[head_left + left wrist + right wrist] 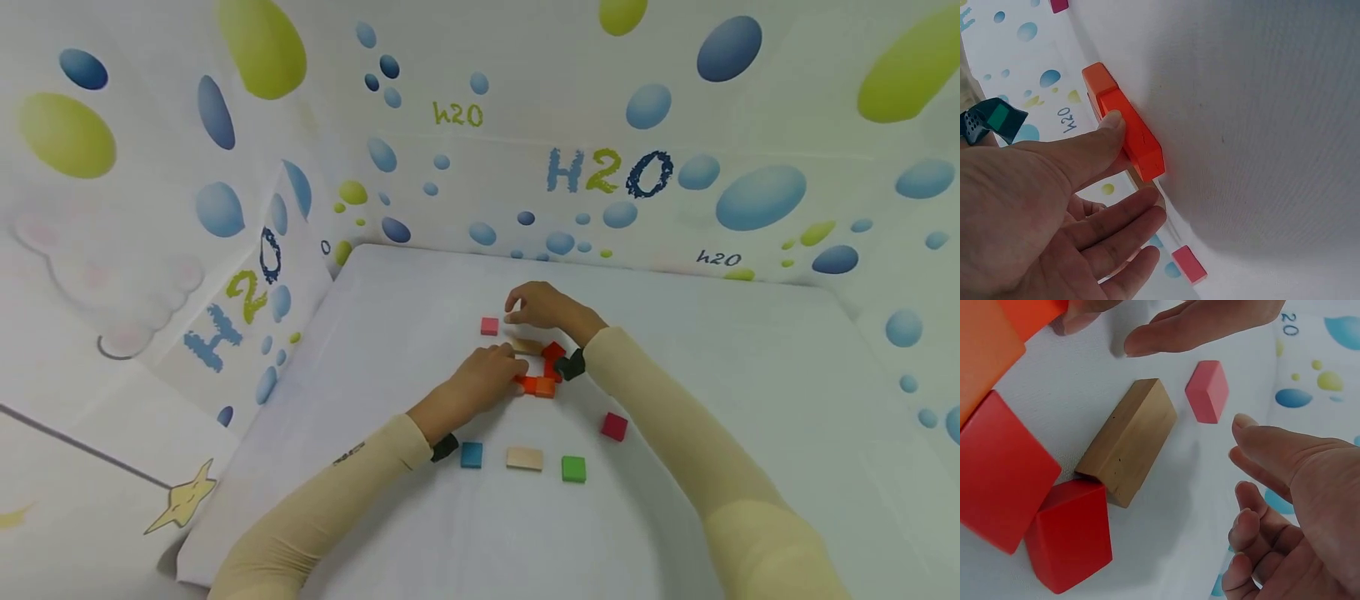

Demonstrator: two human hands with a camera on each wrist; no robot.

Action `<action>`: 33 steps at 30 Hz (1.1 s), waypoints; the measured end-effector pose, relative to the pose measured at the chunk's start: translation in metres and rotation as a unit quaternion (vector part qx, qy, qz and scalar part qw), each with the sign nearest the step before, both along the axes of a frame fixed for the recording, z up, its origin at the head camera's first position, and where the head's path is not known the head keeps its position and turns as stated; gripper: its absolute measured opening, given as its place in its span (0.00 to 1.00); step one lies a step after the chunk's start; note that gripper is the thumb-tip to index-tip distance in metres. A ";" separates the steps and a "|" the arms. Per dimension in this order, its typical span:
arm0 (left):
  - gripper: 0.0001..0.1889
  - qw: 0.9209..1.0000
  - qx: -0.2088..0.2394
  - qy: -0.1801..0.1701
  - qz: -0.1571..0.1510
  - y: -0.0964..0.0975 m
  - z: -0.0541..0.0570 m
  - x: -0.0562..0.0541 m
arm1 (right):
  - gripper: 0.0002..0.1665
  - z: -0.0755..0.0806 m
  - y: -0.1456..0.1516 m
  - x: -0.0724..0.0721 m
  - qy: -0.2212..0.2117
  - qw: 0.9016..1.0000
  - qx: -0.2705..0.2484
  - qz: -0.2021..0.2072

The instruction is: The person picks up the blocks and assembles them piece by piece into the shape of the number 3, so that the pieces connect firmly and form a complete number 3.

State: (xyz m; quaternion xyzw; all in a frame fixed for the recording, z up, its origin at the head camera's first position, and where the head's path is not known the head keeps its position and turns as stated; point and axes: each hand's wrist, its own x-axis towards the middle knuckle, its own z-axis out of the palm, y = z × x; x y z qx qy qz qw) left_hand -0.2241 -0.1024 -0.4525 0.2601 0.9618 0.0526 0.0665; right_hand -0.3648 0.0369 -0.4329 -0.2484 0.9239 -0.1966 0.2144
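Note:
My left hand [483,377] pinches an orange-red block [1138,137] between thumb and index finger, the other fingers held away from it. Against its end sits a lighter orange block [545,388]. Two red blocks [1007,472] [1072,537] and a natural wood block [1129,444] continue from there in a bent outline on the white table. My right hand [542,305] hovers past the wood block with its fingers loosely bent and holds nothing. A pink block [489,326] lies just left of its fingertips in the head view.
Nearer to me lie a blue block [471,455], a flat wood block [524,458] and a green block [573,468] in a spaced row. A crimson block [615,426] lies by the right forearm. A patterned wall covering [510,192] stands behind the table.

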 end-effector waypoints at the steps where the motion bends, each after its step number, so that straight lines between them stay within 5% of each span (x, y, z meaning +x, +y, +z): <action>1: 0.12 1.000 -0.002 0.002 -0.001 0.000 0.000 0.000 | 0.17 0.000 -0.002 -0.001 0.000 1.000 -0.002 0.003; 9: 0.13 1.000 -0.009 0.008 -0.002 0.000 -0.001 0.002 | 0.15 -0.009 -0.013 -0.002 0.000 1.000 0.000 0.018; 33: 0.14 1.000 -0.013 0.015 0.002 0.000 -0.003 0.001 | 0.14 -0.003 -0.019 0.007 -0.006 0.999 0.045 0.028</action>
